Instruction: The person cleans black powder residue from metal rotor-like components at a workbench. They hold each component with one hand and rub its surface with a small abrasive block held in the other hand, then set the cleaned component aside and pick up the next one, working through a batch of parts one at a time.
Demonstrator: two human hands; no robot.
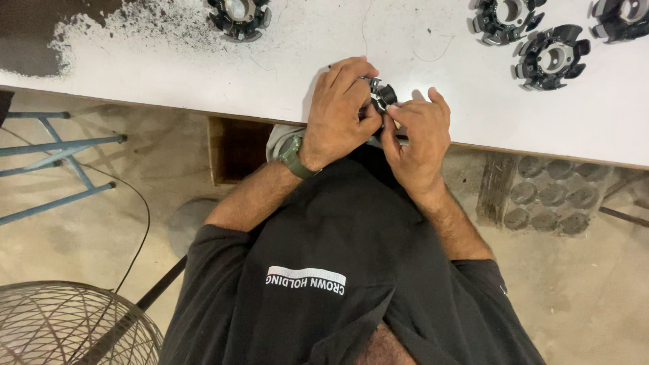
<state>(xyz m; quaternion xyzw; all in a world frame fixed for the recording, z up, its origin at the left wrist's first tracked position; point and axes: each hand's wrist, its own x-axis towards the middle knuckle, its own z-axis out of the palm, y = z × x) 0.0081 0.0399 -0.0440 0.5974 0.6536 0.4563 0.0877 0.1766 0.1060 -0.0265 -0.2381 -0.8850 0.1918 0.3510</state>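
Observation:
My left hand (341, 108), with a green watch on its wrist, and my right hand (419, 135) meet at the near edge of a white table (169, 61). Together they grip a small black ring-shaped part (383, 96) with a shiny metal middle. The fingers of both hands wrap around the part and hide most of it. My black shirt fills the lower middle of the view.
Several similar black finned rings with metal centres lie on the table: one at the far left (238, 15), three at the far right (551, 57). A wire fan guard (61, 324) stands lower left, a blue metal frame (54, 155) at left, and a moulded tray (547, 196) under the table.

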